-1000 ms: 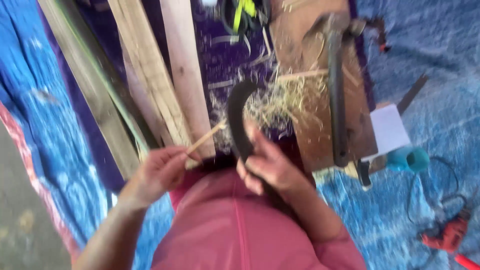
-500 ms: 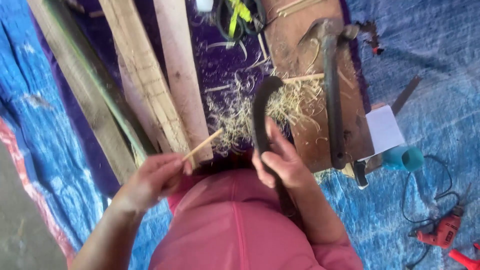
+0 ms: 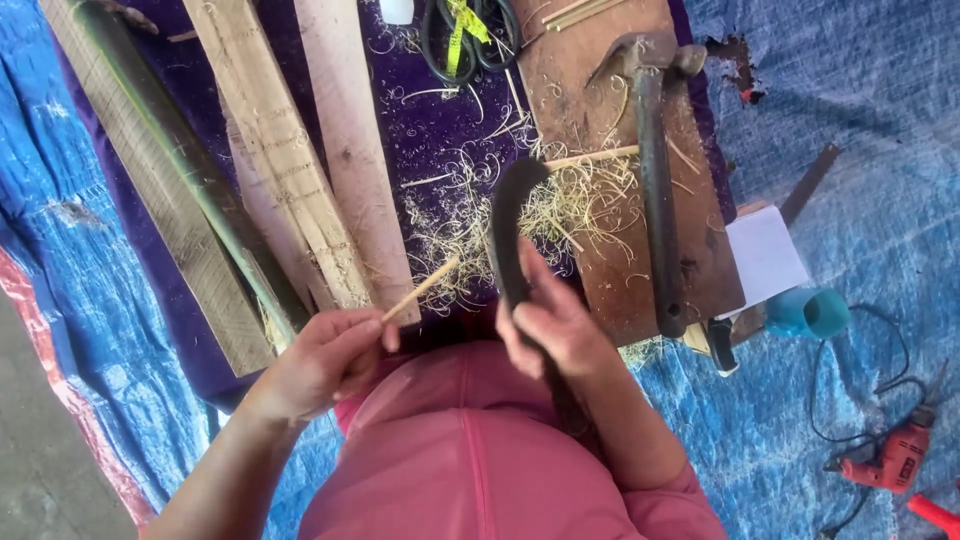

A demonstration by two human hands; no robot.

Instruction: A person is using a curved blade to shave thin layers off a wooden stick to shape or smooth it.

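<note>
Left hand [image 3: 325,360] pinches a thin pale bamboo stick [image 3: 420,289], tip over the purple cloth [image 3: 440,130]. Right hand [image 3: 550,325] is clenched round a dark curved metal blade [image 3: 505,235], just beside the pale shavings [image 3: 565,205].

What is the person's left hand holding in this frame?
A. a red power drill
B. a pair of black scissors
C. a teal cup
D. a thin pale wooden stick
D: the left hand pinches a thin pale wooden stick that points up toward the curved dark blade gripped by the right hand.
</note>
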